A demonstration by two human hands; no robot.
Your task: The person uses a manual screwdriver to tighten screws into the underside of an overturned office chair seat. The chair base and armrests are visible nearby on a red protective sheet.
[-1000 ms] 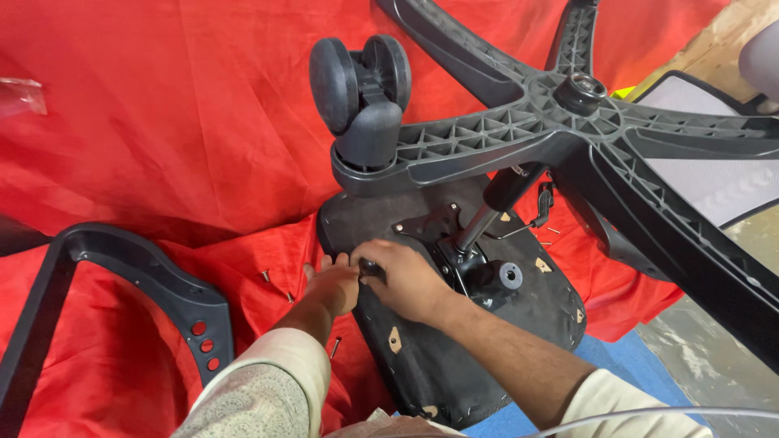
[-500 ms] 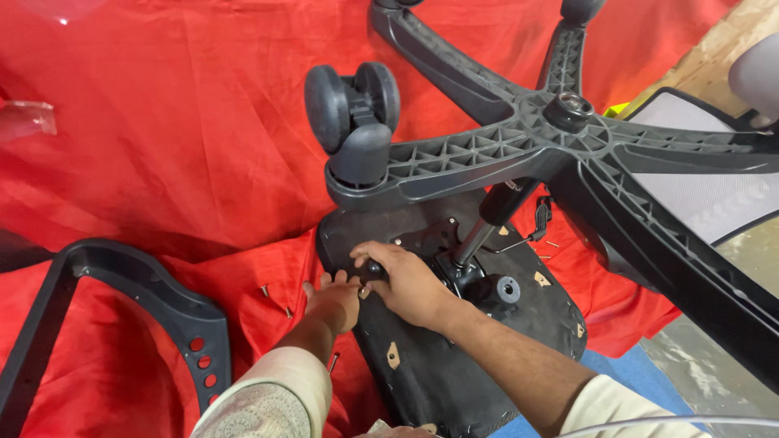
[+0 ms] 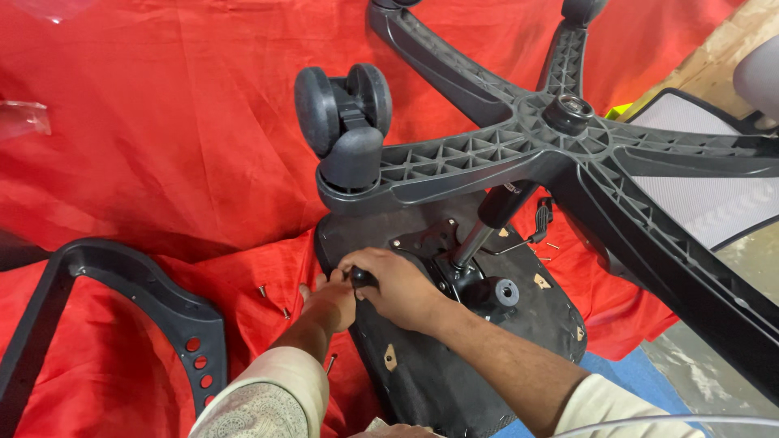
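Observation:
An office chair lies upside down on a red cloth (image 3: 162,146). Its black seat underside (image 3: 454,365) faces up, with the metal mechanism plate (image 3: 430,243) and gas cylinder (image 3: 499,211) rising to the black five-star base (image 3: 519,146). A twin castor wheel (image 3: 345,101) sits on the nearest leg. My right hand (image 3: 398,284) is closed around a small black tool handle (image 3: 361,278) at the left edge of the mechanism. My left hand (image 3: 329,300) lies beside it at the seat's left rim, fingers curled next to the tool; what it holds is hidden.
A black armrest frame (image 3: 122,300) with red holes lies at the lower left. Loose screws (image 3: 272,296) are scattered on the cloth near the seat. A grey mesh chair back (image 3: 714,195) lies at the right. Clear plastic wrap (image 3: 24,118) sits at the far left.
Both hands stay at the same spot on the seat's underside, with only slight shifts of the fingers. The camera view has drifted a little.

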